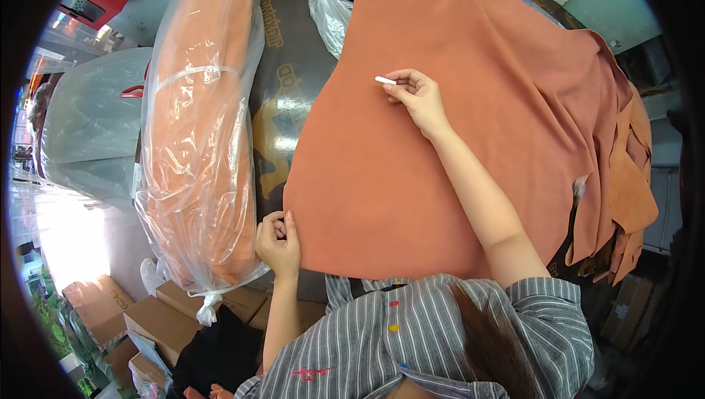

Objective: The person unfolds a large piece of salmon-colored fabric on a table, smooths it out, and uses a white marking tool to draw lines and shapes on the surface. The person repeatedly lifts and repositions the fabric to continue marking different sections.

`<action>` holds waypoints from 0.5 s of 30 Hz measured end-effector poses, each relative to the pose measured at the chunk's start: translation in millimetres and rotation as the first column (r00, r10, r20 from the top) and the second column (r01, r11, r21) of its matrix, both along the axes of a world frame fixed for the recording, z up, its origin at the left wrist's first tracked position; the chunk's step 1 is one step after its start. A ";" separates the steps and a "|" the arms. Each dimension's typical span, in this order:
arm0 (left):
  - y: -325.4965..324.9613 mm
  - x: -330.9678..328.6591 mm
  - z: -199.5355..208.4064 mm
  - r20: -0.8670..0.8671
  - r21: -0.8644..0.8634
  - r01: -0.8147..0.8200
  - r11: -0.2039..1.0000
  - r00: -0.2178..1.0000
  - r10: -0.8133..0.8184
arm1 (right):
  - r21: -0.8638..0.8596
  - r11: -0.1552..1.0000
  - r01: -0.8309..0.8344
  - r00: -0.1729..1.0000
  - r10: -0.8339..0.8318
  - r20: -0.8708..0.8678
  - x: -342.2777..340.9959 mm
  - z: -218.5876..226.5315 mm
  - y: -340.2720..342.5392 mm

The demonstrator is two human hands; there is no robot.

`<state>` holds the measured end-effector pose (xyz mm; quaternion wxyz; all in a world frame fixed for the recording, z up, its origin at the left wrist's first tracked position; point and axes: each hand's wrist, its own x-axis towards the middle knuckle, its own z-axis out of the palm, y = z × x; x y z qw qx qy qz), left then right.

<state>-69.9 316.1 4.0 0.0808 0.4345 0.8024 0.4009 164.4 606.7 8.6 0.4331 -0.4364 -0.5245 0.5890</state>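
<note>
A large brown-orange leather hide (411,179) is spread over the table, smooth at its left part and bunched in folds at the right. Over its upper middle, my right hand (418,98) pinches a short white stick of chalk (385,80) between thumb and fingers, its tip pointing left. Whether the chalk touches the leather cannot be told. My left hand (277,243) is closed, fingers curled, beside the hide's lower left edge with the thumb against it. What its fingers hold, if anything, is hidden.
Left of the hide lies a long plastic-wrapped leather roll (202,120), tied at its near end. Another plastic-wrapped bundle (327,10) shows behind the hide. Ragged leather strips (628,193) hang at the right. Cardboard boxes (165,325) stand at the lower left.
</note>
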 end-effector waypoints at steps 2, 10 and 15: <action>-1.0 -0.4 -0.1 -0.012 0.003 -0.009 1.000 1.000 0.009 | 0.033 0.998 -0.044 0.998 0.042 0.056 -14.5 -6.3 1.1; 8.0 0.2 2.6 -0.036 -0.001 0.006 1.000 0.999 -0.006 | 0.516 0.795 -0.320 0.816 -0.045 0.576 -78.7 2.8 12.8; 8.2 -0.6 -0.4 -0.028 -0.006 0.000 1.000 1.000 0.000 | 0.581 0.622 -0.525 0.760 0.035 0.650 -92.9 -1.5 5.1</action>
